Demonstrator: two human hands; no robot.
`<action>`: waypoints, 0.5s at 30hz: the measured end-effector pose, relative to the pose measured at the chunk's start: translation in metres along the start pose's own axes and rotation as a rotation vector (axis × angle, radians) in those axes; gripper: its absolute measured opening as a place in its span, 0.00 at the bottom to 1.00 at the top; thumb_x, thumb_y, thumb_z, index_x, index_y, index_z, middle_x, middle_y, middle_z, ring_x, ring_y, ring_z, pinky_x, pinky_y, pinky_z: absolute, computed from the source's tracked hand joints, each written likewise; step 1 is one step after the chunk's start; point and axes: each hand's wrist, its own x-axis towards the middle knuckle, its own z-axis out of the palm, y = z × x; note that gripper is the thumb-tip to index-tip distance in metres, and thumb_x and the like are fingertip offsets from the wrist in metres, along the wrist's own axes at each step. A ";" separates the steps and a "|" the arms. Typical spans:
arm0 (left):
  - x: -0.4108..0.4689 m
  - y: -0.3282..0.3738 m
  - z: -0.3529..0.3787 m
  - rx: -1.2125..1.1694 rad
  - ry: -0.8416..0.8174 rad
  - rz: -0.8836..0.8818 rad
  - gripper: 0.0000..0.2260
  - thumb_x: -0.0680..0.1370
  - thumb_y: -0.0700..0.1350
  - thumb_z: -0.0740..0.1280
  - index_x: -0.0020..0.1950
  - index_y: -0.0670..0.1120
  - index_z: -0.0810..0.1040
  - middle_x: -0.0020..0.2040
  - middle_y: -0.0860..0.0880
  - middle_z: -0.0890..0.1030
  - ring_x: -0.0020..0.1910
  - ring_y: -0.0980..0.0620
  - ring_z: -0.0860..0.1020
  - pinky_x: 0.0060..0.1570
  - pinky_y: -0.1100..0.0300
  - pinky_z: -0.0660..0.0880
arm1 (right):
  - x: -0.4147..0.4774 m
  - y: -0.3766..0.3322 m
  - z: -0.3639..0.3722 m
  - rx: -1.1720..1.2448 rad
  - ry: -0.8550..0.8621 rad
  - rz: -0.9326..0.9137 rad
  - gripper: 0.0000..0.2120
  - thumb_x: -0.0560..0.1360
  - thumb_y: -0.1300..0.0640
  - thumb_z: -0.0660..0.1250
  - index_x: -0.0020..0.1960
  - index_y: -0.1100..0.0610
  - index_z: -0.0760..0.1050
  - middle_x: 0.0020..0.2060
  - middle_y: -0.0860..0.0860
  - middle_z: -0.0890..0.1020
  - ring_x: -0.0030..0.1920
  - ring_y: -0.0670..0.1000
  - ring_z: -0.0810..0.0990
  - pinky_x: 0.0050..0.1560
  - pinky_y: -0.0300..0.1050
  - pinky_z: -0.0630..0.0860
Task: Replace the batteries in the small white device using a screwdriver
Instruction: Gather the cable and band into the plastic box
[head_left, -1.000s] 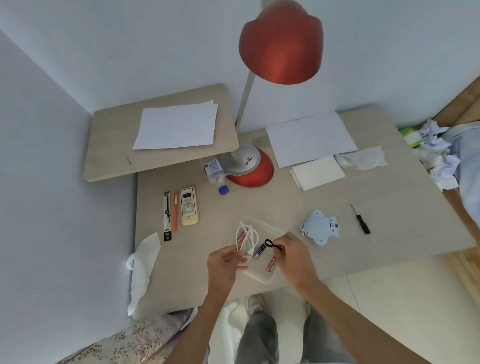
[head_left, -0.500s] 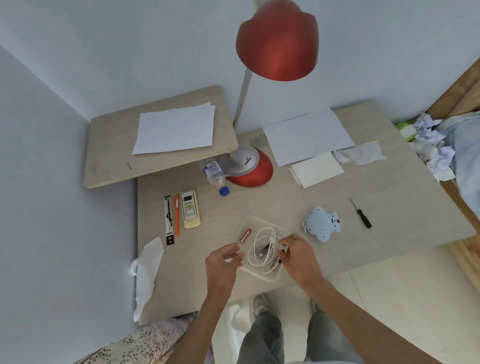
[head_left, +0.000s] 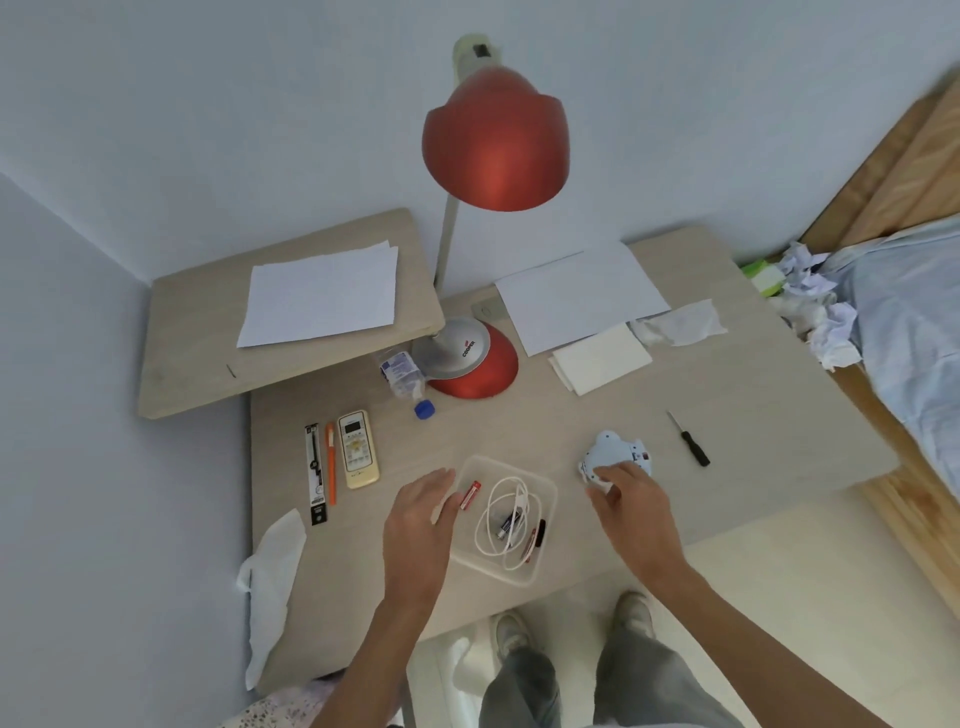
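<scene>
Right hand (head_left: 631, 512) reaches onto the device (head_left: 621, 451), fingers curled over its edge at 7 o'clock and thumb tucked below, pinching that edge. The device, pale and rounded, lies flat on the desk (head_left: 727, 405) at 2 o'clock from the tray (head_left: 519, 578), near it but apart. Left hand (head_left: 418, 525) is loose and holds nothing, its fingers nearly straight, the fingertips over the tray's rim at 9 o'clock.

The tray is clear plastic and sits by the desk's near edge. Inside it, a red battery (head_left: 471, 496) lies at 10 o'clock, just beside the left fingertips. A coiled white cable (head_left: 521, 500) fills the middle, with a dark battery (head_left: 506, 522) inside the coil. A second red battery (head_left: 529, 545) lies at 4 o'clock, with a small black piece (head_left: 541, 532) just beside it.

The screwdriver (head_left: 688, 439) lies at 3 o'clock from the device, apart from it and from both hands, its tip pointing to 11 o'clock and its black handle nearer the desk edge.

At 10 o'clock from the tray a remote (head_left: 357, 449), an orange pen (head_left: 331, 462) and a black pack (head_left: 314, 473) lie side by side. The red lamp (head_left: 493, 140) has its base at 12 o'clock, and a bottle (head_left: 408, 376) lies against the base.
</scene>
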 end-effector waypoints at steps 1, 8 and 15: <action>0.001 0.002 0.001 0.083 -0.003 0.071 0.18 0.83 0.50 0.70 0.72 0.51 0.80 0.68 0.53 0.82 0.68 0.56 0.77 0.70 0.61 0.72 | 0.003 0.007 -0.007 -0.006 0.016 0.016 0.12 0.78 0.60 0.74 0.61 0.57 0.84 0.49 0.46 0.80 0.36 0.41 0.79 0.47 0.37 0.74; 0.008 -0.014 0.023 0.450 -0.209 0.200 0.23 0.87 0.57 0.59 0.83 0.59 0.63 0.83 0.50 0.63 0.79 0.49 0.66 0.64 0.53 0.81 | 0.028 0.062 -0.037 -0.117 0.037 0.057 0.15 0.81 0.58 0.71 0.67 0.54 0.79 0.54 0.48 0.78 0.41 0.47 0.81 0.44 0.46 0.78; 0.005 -0.028 0.033 0.540 -0.327 0.140 0.31 0.86 0.54 0.61 0.84 0.66 0.48 0.86 0.47 0.50 0.80 0.44 0.63 0.65 0.49 0.80 | 0.056 0.110 -0.044 -0.505 -0.015 0.058 0.32 0.76 0.54 0.74 0.77 0.52 0.67 0.63 0.57 0.71 0.61 0.60 0.73 0.46 0.57 0.82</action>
